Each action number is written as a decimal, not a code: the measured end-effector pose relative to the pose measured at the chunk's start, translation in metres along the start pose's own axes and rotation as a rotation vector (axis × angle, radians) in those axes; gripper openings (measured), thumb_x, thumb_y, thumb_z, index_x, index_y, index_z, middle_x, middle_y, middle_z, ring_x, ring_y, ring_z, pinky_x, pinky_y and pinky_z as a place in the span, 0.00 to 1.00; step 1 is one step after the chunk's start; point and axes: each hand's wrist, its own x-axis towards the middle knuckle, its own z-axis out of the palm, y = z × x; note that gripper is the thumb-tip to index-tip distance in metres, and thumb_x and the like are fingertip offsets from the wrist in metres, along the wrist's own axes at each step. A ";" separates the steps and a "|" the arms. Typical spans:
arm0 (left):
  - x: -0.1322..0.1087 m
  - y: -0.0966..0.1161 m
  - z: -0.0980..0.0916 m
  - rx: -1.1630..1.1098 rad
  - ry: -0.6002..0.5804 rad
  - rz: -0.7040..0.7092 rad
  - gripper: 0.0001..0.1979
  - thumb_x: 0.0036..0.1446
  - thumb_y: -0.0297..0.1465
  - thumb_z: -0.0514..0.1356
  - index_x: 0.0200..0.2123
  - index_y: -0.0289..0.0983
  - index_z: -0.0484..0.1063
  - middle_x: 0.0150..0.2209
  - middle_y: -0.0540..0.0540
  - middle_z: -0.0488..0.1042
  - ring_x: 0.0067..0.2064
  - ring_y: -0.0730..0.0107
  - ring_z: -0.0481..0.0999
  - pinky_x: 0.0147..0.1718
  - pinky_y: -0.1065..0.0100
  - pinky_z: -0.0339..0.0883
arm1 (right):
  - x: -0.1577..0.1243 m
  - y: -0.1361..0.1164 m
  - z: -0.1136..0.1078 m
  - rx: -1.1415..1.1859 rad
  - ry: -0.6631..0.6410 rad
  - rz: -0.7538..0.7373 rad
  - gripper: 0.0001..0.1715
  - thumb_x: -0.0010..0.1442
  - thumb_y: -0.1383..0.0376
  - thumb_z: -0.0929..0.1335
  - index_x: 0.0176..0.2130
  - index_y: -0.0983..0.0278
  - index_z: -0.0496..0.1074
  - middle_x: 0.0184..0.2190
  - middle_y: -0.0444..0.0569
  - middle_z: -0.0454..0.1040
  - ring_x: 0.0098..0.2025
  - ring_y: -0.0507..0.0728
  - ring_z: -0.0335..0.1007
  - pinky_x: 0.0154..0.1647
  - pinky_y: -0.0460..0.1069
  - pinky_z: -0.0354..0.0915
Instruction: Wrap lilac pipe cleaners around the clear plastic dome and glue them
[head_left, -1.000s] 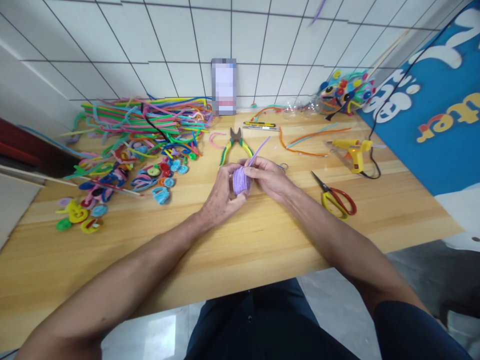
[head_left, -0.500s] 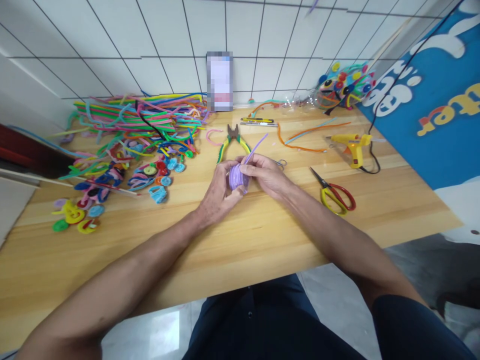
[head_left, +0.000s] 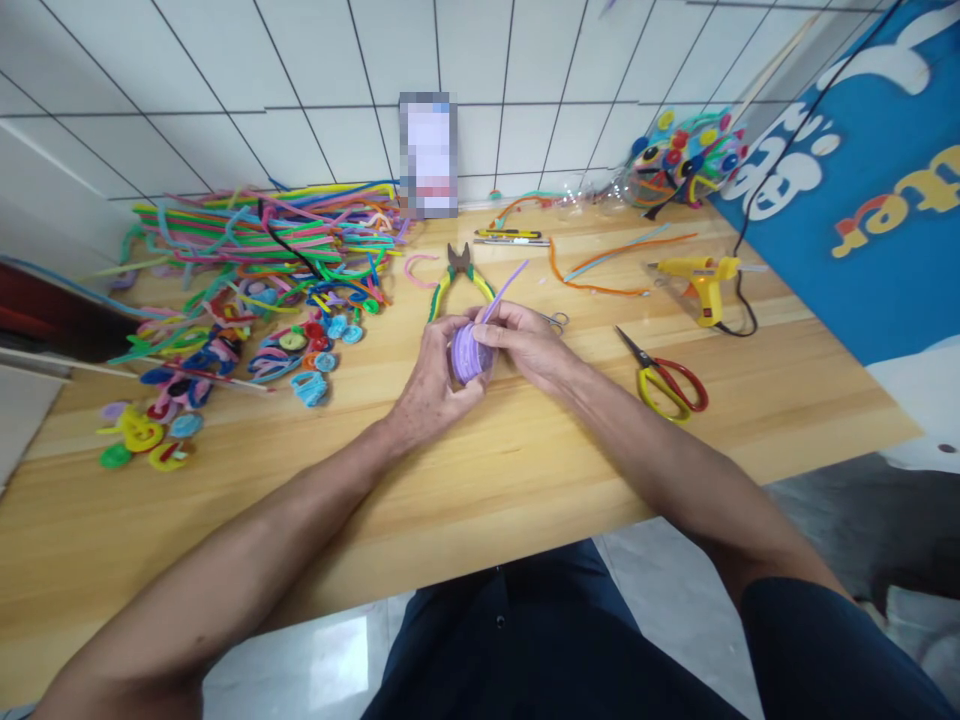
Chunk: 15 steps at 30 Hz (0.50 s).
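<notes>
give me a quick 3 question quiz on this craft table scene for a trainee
1. True or false: both hands hold the purple pipe-cleaner coil.
2. Which tool lies just beyond the hands? A) the pliers with yellow-green handles B) a hammer C) a stapler
3. Fill in: the red-and-yellow scissors lie on the wooden table on the person's ___ side.

Key
1. True: the left hand cups the coil and the right hand pinches its loose end.
2. A
3. right, nearer the person than the yellow glue gun.
</notes>
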 end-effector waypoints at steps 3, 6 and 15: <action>0.000 0.002 0.000 0.010 -0.012 0.030 0.37 0.66 0.46 0.70 0.70 0.45 0.57 0.70 0.33 0.66 0.72 0.44 0.70 0.72 0.38 0.68 | 0.000 -0.001 0.000 0.006 0.006 0.002 0.26 0.42 0.54 0.86 0.36 0.61 0.80 0.39 0.44 0.81 0.43 0.56 0.73 0.50 0.51 0.69; 0.002 0.006 -0.001 0.054 -0.002 0.084 0.34 0.69 0.47 0.67 0.70 0.46 0.57 0.70 0.35 0.66 0.74 0.44 0.67 0.73 0.37 0.65 | 0.000 -0.001 0.001 -0.003 0.010 0.008 0.25 0.42 0.53 0.86 0.33 0.60 0.79 0.35 0.43 0.80 0.41 0.56 0.72 0.49 0.51 0.69; 0.007 0.014 -0.010 0.113 -0.053 0.082 0.22 0.74 0.50 0.61 0.64 0.49 0.67 0.68 0.40 0.68 0.72 0.48 0.67 0.73 0.38 0.65 | 0.002 0.003 0.000 -0.005 0.005 -0.012 0.22 0.47 0.54 0.85 0.35 0.59 0.77 0.36 0.43 0.78 0.41 0.56 0.71 0.44 0.50 0.69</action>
